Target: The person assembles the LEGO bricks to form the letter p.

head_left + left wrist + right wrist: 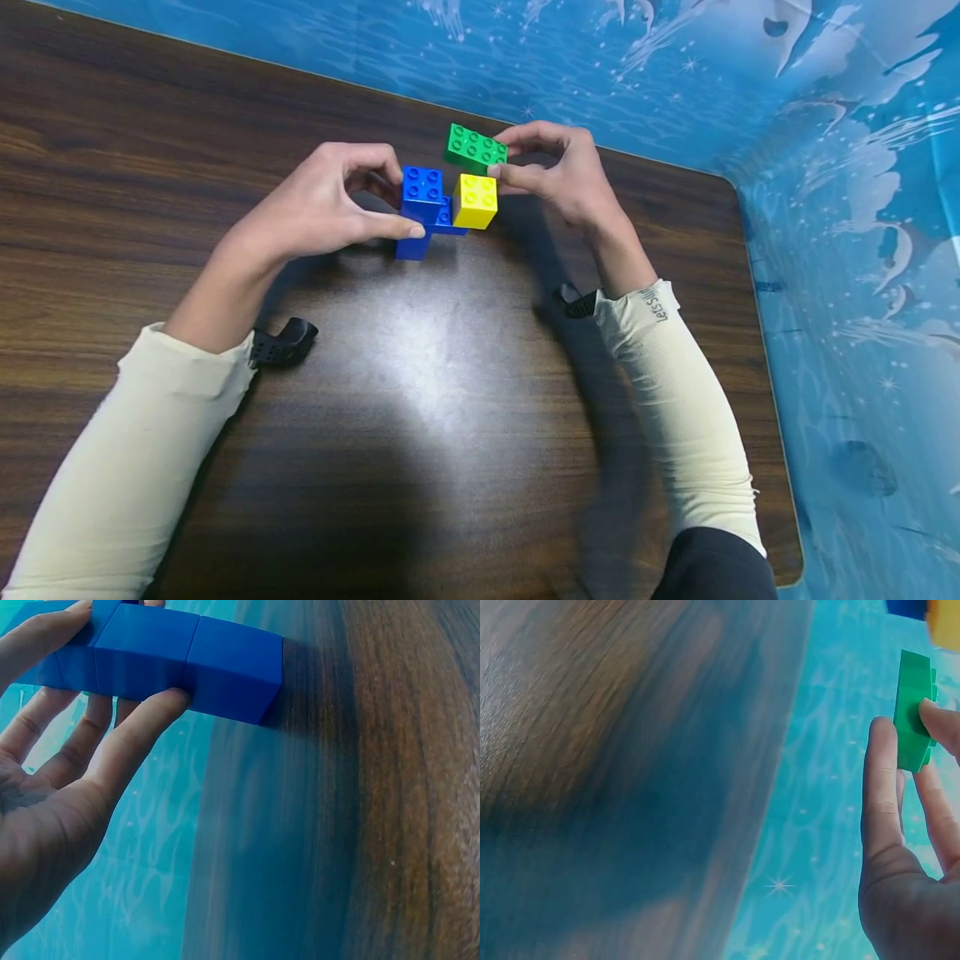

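A stack of blue building bricks (422, 185) stands upright on the table, with a blue arm jutting out to the right. On that arm sits a yellow brick (476, 202). My left hand (322, 200) grips the blue stack from the left, thumb in front and fingers behind. In the left wrist view the smooth side of the blue bricks (232, 667) shows between thumb and fingers. My right hand (558, 171) pinches the right end of a green brick (476, 148), studs up, just behind and above the yellow one. The right wrist view shows the green brick (913, 712) edge-on.
The dark wooden table (450, 467) reaches back to a blue sea-patterned sheet (300, 42), which also runs along the right side. Black wrist mounts (285, 342) stick out from both cream sleeves (682, 417).
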`<state>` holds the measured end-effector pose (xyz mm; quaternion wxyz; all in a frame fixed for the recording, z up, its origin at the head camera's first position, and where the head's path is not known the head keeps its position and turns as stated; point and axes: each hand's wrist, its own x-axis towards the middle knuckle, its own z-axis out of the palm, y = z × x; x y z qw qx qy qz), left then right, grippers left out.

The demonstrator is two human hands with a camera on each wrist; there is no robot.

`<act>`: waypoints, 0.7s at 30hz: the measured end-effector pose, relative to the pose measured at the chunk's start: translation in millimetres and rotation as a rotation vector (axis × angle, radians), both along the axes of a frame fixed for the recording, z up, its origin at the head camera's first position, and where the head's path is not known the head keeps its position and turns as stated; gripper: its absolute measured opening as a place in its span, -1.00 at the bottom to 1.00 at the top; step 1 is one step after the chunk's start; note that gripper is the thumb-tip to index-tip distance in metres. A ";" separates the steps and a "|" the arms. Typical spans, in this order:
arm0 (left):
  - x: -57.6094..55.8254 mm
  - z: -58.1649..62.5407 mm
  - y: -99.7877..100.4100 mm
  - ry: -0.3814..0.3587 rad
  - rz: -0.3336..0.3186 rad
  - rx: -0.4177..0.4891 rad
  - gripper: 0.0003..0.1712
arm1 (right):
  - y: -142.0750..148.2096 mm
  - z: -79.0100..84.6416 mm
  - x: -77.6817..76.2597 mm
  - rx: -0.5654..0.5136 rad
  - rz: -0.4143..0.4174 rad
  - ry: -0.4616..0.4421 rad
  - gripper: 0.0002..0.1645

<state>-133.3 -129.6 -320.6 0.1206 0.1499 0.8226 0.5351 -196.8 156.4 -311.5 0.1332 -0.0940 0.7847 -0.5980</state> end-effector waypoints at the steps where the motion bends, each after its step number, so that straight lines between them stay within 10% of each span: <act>1: 0.0 0.2 0.0 0.000 -0.001 -0.001 -0.62 | 0.7 2.1 1.0 -0.015 0.002 0.006 -0.62; 12: 0.1 -0.6 -0.4 0.008 0.000 -0.008 -0.62 | 5.3 24.2 13.9 -0.130 0.016 0.048 -0.62; 21: 0.3 -1.2 -0.7 0.018 -0.007 -0.012 -0.61 | -1.2 38.9 25.5 0.041 0.042 0.157 -0.64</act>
